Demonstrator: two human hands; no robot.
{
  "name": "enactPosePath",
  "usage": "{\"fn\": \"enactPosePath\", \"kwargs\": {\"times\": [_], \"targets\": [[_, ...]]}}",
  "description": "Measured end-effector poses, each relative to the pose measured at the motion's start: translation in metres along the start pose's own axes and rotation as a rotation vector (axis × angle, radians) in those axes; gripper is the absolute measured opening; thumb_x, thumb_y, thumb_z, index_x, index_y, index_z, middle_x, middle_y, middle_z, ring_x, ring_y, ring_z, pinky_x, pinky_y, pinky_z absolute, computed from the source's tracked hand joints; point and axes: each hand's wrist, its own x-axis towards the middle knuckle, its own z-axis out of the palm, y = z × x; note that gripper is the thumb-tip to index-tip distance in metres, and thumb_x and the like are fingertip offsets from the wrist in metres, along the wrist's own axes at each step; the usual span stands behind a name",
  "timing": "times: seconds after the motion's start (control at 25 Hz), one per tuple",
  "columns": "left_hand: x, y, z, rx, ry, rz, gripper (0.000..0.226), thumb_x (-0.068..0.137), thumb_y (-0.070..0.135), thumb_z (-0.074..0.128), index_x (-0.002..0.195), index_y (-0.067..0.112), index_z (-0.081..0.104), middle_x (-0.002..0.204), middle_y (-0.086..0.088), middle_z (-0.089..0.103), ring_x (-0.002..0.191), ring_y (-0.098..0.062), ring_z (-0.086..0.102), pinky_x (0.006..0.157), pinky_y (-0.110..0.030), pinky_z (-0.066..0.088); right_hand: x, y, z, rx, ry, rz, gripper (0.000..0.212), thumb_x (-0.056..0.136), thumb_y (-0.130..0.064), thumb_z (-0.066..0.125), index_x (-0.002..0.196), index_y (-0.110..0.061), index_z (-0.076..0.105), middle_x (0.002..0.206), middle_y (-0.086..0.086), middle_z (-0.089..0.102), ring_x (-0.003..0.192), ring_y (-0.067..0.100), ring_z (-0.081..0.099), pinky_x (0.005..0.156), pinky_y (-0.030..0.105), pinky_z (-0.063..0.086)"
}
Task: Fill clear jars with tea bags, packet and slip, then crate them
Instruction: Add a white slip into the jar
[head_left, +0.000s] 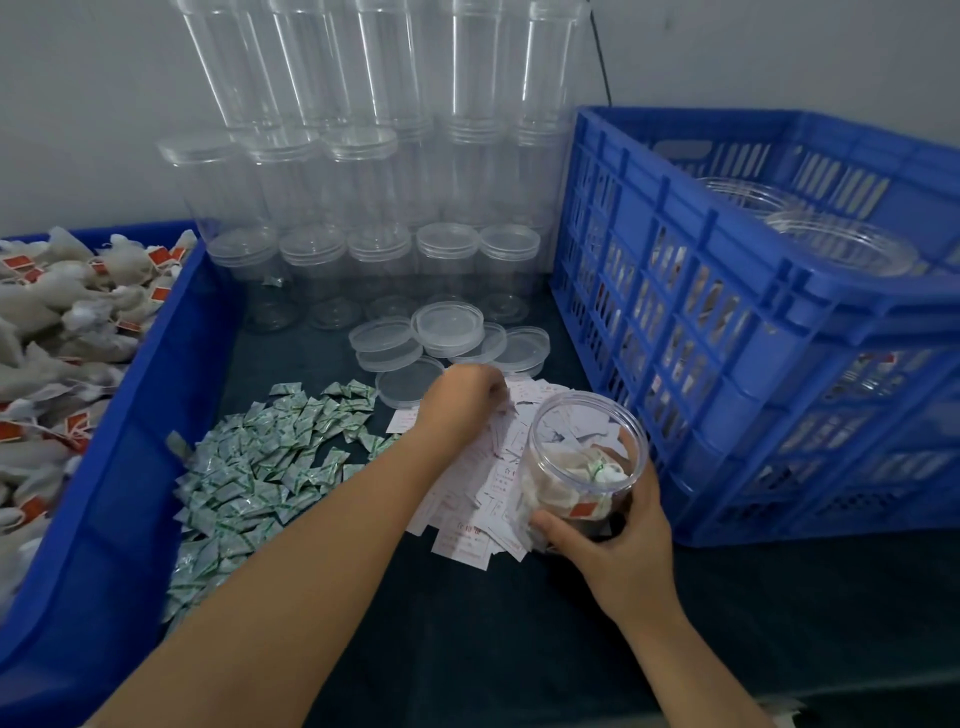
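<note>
Open clear jar, lidless, tilted over the heap of paper slips, tea bags and a green-and-white packet inside. Gripped low round the wall by the right hand, thumb in front, fingers wrapped behind. Left hand down on the slips, fingers curled under; whether pinching one, cannot tell. Loose lids just beyond, blue crate to the right.
</note>
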Motion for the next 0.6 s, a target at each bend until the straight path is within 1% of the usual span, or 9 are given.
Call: {"fn": "enactPosePath", "kwargs": {"times": [0.08, 0.16, 0.2, 0.28, 0.32, 0.36, 0.44, 0.52, 0.6], "targets": [[-0.003, 0.008, -0.021, -0.155, 0.092, -0.013, 0.019, 0.093, 0.017, 0.057, 0.102, 0.009, 0.071, 0.099, -0.008, 0.069, 0.092, -0.022, 0.062, 0.081, -0.033, 0.049, 0.000, 0.000, 0.000, -0.001, -0.001, 0.006, 0.108, 0.050, -0.040, 0.087, 0.145, -0.027, 0.038, 0.131, -0.021, 0.054, 0.117, -0.017, 0.049, 0.089, -0.002, 0.038], [-0.010, 0.019, -0.046, -0.296, 0.189, -0.013, 0.022, 0.093, 0.011, 0.054, 0.109, 0.011, 0.070, 0.102, -0.005, 0.069, 0.090, -0.013, 0.059, 0.078, -0.020, 0.042, 0.000, 0.001, 0.000, 0.002, -0.001, 0.004, 0.109, 0.051, -0.039, 0.091, 0.146, -0.026, 0.038, 0.128, -0.027, 0.056, 0.117, -0.017, 0.050, 0.088, -0.002, 0.039], [-0.017, 0.025, -0.059, -0.334, 0.246, 0.017, 0.024, 0.093, 0.007, 0.053, 0.110, 0.012, 0.070, 0.102, -0.003, 0.067, 0.089, -0.009, 0.056, 0.076, -0.014, 0.039, 0.001, 0.001, 0.000, 0.003, -0.005, 0.003, 0.107, 0.052, -0.037, 0.093, 0.145, -0.029, 0.039, 0.125, -0.032, 0.057, 0.116, -0.017, 0.050, 0.087, -0.002, 0.039], [-0.037, 0.039, -0.078, -0.373, 0.354, 0.153, 0.023, 0.090, 0.005, 0.057, 0.105, 0.013, 0.072, 0.096, 0.003, 0.064, 0.085, -0.004, 0.054, 0.072, -0.008, 0.039, 0.001, 0.000, 0.001, 0.004, -0.010, 0.014, 0.101, 0.054, -0.035, 0.095, 0.138, -0.041, 0.039, 0.121, -0.040, 0.055, 0.114, -0.017, 0.052, 0.086, -0.002, 0.041], [-0.049, 0.048, -0.085, -0.382, 0.388, 0.244, 0.019, 0.087, 0.007, 0.061, 0.100, 0.013, 0.073, 0.091, 0.007, 0.063, 0.081, -0.003, 0.055, 0.073, -0.008, 0.042, 0.001, -0.001, 0.001, 0.007, -0.008, 0.020, 0.098, 0.055, -0.035, 0.095, 0.135, -0.044, 0.039, 0.120, -0.040, 0.056, 0.114, -0.017, 0.052, 0.086, -0.001, 0.041], [-0.060, 0.055, -0.088, -0.382, 0.400, 0.334, 0.014, 0.085, 0.009, 0.064, 0.095, 0.013, 0.073, 0.087, 0.008, 0.064, 0.081, -0.004, 0.057, 0.074, -0.011, 0.044, 0.001, -0.002, 0.001, 0.013, -0.002, 0.024, 0.097, 0.055, -0.035, 0.095, 0.135, -0.043, 0.040, 0.120, -0.038, 0.057, 0.113, -0.016, 0.053, 0.085, 0.000, 0.042], [-0.077, 0.066, -0.088, -0.363, 0.368, 0.472, 0.009, 0.081, 0.012, 0.066, 0.086, 0.011, 0.072, 0.081, 0.008, 0.068, 0.081, -0.005, 0.059, 0.074, -0.016, 0.047, 0.001, -0.003, 0.001, 0.031, 0.004, 0.037, 0.097, 0.055, -0.036, 0.094, 0.136, -0.037, 0.041, 0.121, -0.028, 0.062, 0.112, -0.013, 0.057, 0.085, 0.003, 0.045], [-0.087, 0.072, -0.081, -0.359, 0.285, 0.529, 0.007, 0.080, 0.009, 0.069, 0.085, 0.009, 0.073, 0.082, 0.003, 0.071, 0.081, -0.006, 0.061, 0.076, -0.018, 0.048, 0.000, -0.003, 0.001, 0.052, -0.001, 0.033, 0.099, 0.053, -0.032, 0.089, 0.140, -0.026, 0.041, 0.121, -0.018, 0.064, 0.109, -0.011, 0.059, 0.084, 0.005, 0.048], [-0.091, 0.072, -0.072, -0.355, 0.182, 0.520, 0.008, 0.080, 0.005, 0.070, 0.086, 0.008, 0.075, 0.086, 0.001, 0.071, 0.088, -0.008, 0.061, 0.082, -0.020, 0.047, 0.000, -0.002, 0.001, 0.053, -0.009, 0.017, 0.101, 0.055, -0.024, 0.086, 0.144, -0.013, 0.040, 0.120, -0.016, 0.060, 0.104, -0.016, 0.059, 0.079, 0.002, 0.046]]}}
